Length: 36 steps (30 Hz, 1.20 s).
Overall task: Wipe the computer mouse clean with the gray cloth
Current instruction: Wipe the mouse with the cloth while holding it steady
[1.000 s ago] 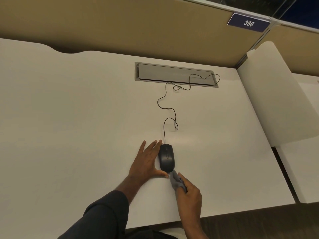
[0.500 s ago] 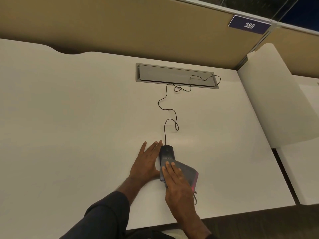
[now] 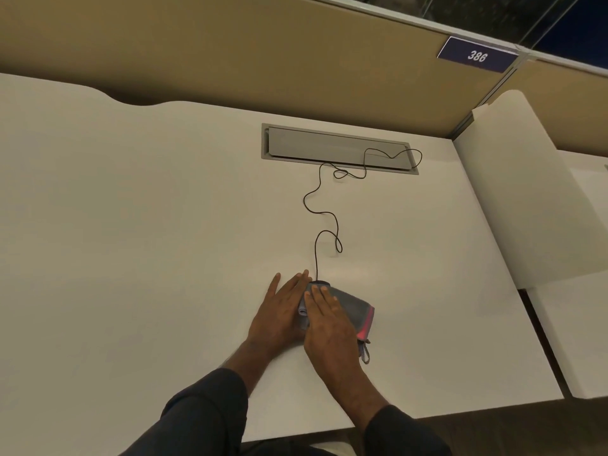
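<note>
A black wired computer mouse point(image 3: 319, 283) lies on the white desk, almost wholly hidden under the gray cloth point(image 3: 353, 302); only its front tip shows. The cloth has a red edge and a small loop at its near right corner. My right hand point(image 3: 329, 320) lies flat on the cloth, pressing it onto the mouse. My left hand point(image 3: 279, 307) rests flat on the desk against the mouse's left side, fingers spread.
The mouse's black cable point(image 3: 324, 222) snakes back to a gray cable hatch point(image 3: 335, 148) set in the white desk point(image 3: 148, 241). A tan partition point(image 3: 230, 44) with a "386" sign point(image 3: 477, 55) stands behind. A white divider panel point(image 3: 526, 199) rises on the right.
My right hand has spread the bunched cloth over the mouse and slid it forward, so the mouse is now nearly covered. The left hand has stayed beside the mouse.
</note>
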Available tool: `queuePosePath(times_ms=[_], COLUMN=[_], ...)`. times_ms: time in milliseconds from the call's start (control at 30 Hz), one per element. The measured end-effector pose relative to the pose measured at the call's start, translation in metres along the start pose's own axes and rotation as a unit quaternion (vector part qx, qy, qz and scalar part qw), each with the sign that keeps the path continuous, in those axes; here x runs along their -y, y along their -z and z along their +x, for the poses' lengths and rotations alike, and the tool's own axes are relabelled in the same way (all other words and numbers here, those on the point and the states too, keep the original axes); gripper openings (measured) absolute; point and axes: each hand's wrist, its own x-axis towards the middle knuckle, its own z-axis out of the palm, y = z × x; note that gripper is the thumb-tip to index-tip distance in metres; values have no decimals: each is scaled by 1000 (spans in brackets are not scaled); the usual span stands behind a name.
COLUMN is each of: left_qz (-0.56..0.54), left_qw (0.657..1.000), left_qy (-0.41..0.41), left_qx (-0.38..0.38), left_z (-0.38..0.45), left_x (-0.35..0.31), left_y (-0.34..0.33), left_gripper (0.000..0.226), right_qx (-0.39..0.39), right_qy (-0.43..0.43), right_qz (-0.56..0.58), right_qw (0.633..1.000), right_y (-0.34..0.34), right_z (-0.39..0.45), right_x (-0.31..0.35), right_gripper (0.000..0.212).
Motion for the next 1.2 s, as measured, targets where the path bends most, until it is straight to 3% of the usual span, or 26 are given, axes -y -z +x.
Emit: queuePosePath(times_ms=[133, 400, 767, 933, 1200], left_qz=[-39, -79, -63, -34, -48], left_qw=[998, 996, 997, 999, 998], left_qy=[-18, 6, 8, 25, 20], left_qx=[-46, -32, -38, -13, -32], left_z=[-1, 0, 1, 2, 2], left_x=[1, 3, 2, 4, 4], left_y=[-4, -7, -6, -9, -8], left_gripper=[109, 125, 130, 137, 136], right_qx=[38, 63, 32, -5, -32], right_qy=[-45, -78, -197, -236, -249], right_qz=[51, 80, 147, 114, 166], right_qw=[997, 992, 969, 965, 954], right_y=[-2, -4, 5, 17, 20], right_z=[11, 25, 40, 38, 13], right_x=[-5, -12, -12, -22, -24], right_gripper=[66, 56, 40, 33, 41])
